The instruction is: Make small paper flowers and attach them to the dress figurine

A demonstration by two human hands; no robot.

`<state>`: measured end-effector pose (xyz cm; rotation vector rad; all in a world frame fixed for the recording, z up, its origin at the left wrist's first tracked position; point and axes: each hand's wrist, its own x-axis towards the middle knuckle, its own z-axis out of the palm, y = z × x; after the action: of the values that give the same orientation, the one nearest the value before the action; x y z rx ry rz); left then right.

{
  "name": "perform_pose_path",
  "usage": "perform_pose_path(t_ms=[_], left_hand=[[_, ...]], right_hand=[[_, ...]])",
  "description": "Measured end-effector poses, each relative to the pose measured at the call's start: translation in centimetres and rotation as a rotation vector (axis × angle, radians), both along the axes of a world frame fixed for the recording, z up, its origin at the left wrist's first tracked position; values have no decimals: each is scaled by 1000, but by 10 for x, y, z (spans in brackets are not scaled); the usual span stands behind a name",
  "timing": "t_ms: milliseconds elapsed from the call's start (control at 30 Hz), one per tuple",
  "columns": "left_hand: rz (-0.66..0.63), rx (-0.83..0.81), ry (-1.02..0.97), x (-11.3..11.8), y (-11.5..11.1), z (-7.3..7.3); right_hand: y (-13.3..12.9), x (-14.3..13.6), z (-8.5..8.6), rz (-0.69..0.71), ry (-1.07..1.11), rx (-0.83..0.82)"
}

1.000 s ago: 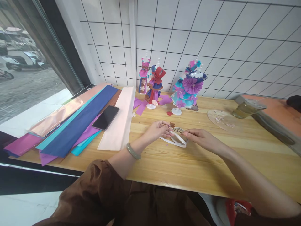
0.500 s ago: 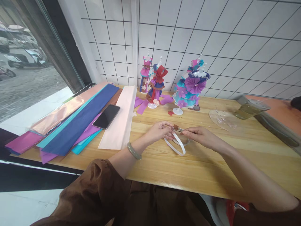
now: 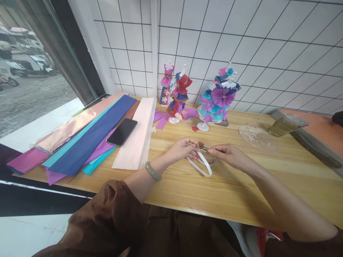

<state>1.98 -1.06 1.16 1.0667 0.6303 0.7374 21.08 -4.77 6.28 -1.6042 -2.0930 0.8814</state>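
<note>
Close together above the table, my left hand and my right hand both have their fingertips pinched. A small brown paper flower sits at the fingertips of my left hand. A narrow white strip of tape hangs in a loop under that hand's lower fingers. My right thumb and finger grip the upper edge of a pale tape roll. Fingers hide part of the roll, so where strip and roll join cannot be seen.
Paper-dressed miniature mannequins stand along the tiled wall, one group with purple flowers. Folded coloured paper and a phone lie left. A clear round sheet and a drink cup are at right.
</note>
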Motion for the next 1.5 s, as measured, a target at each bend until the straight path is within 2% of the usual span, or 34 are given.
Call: perform_pose_path(t_ms=[267, 433, 567, 667, 733, 800, 933, 1000, 1100, 1200, 1267, 1367, 1500], left_hand=[[14, 11, 36, -1, -2, 4], [51, -9, 55, -2, -3, 8], [66, -9, 73, -3, -3, 10], [66, -10, 89, -3, -3, 10], [57, -9, 85, -3, -2, 10], [46, -6, 83, -3, 0, 8], [28, 8, 93, -4, 2, 4], [24, 17, 101, -3, 1, 4], [12, 29, 118, -3, -1, 5], [-6, 58, 122, -3, -2, 7], [-10, 85, 129, -3, -3, 7], [-15, 111, 127, -4, -2, 3], [-22, 110, 96, -4, 1, -3]], right_hand=[[-1, 1, -2, 29, -21, 30], [-6, 2, 2, -15, -50, 31], [-6, 16, -1, -16, -69, 28], [2, 40, -15, -124, -190, 119], [9, 58, -29, -248, -385, 214], [15, 75, -45, -307, -551, 256], [21, 88, -66, -220, -642, 405], [21, 79, -64, -179, -616, 570], [18, 48, -47, -93, -432, 786], [14, 8, -26, 66, -261, 842], [14, -12, -20, 134, -222, 856], [20, -26, -24, 166, -230, 859], [28, -24, -35, 157, -244, 852]])
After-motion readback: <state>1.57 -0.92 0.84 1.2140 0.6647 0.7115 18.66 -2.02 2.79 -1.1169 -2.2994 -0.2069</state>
